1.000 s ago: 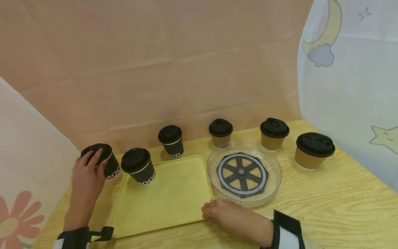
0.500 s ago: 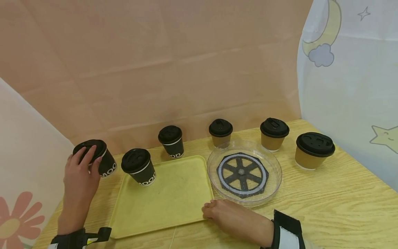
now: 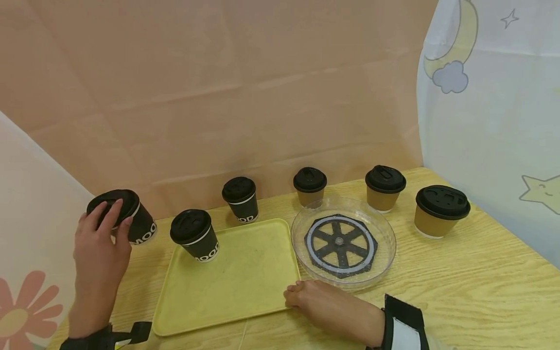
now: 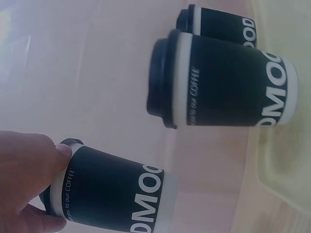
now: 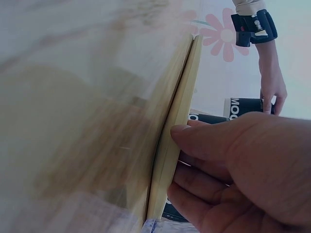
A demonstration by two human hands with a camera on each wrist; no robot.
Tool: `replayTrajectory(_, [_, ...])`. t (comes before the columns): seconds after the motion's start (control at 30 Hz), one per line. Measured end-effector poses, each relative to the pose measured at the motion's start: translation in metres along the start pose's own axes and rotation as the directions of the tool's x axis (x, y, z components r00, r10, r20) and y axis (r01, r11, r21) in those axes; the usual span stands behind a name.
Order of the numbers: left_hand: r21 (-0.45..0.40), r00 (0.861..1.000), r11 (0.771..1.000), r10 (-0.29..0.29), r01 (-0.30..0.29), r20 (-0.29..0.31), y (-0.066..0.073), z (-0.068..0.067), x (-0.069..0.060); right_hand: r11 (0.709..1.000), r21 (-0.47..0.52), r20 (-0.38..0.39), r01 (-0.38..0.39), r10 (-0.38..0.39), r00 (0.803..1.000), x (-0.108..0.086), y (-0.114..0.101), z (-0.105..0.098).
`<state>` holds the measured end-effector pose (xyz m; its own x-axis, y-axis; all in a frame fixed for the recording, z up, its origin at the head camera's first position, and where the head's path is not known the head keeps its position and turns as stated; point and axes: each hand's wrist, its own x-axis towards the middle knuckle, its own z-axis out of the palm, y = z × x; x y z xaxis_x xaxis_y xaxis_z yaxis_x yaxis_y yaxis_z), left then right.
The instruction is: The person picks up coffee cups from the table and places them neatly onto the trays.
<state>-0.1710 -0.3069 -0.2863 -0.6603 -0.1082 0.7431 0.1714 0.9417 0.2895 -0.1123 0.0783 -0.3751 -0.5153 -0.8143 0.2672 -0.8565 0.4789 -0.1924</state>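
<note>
My left hand [image 3: 98, 257] grips a black paper coffee cup [image 3: 141, 224] by its lid, at the far left of the head view. In the left wrist view the thumb and fingers clasp this lidded cup [image 4: 114, 189] near its top, and its base appears raised off the table. A second black coffee cup [image 3: 202, 243] stands upright on the far left corner of a yellow tray [image 3: 245, 282]. At the tray's near right corner, my right hand [image 3: 330, 308] holds the edge. The right wrist view shows the thumb [image 5: 187, 138] against the tray's rim, with fingers partly hidden behind.
Behind the tray stands another black cup [image 3: 241, 201]. Three brown lidded cups, including the rightmost one [image 3: 439, 221], stand at the back and right. A clear round dish [image 3: 389, 248] over a dark wheel-like base sits beside the tray. Fabric walls [image 3: 262, 97] border the wooden table.
My left hand has carried the black coffee cup left and slightly upward, away from the cup on the tray. The right hand and the tray have stayed in place.
</note>
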Motion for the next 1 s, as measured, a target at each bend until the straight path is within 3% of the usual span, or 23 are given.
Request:
replayTrajectory(0.2, [-0.029,0.998,0.999,0.038,-0.04,-0.059,0.01,-0.006,0.002,1.0,-0.01,0.004,-0.005,0.005,1.0,0.0,0.0,0.0])
replayTrajectory(0.5, [-0.028,0.997,0.999,0.045,-0.047,-0.069,0.022,-0.014,0.004,1.0,-0.002,0.007,-0.006,0.006,1.0,0.0,-0.001,-0.001])
replayTrajectory(0.77, [-0.065,0.989,0.992,0.099,-0.107,-0.108,0.031,-0.017,0.004,1.0,-0.006,0.011,-0.003,0.003,1.0,0.0,-0.001,-0.001])
replayTrajectory(1.0, [-0.081,0.985,0.989,0.112,-0.123,-0.133,0.036,-0.019,0.004,1.0,0.004,0.012,-0.007,0.007,1.0,0.001,-0.001,-0.001])
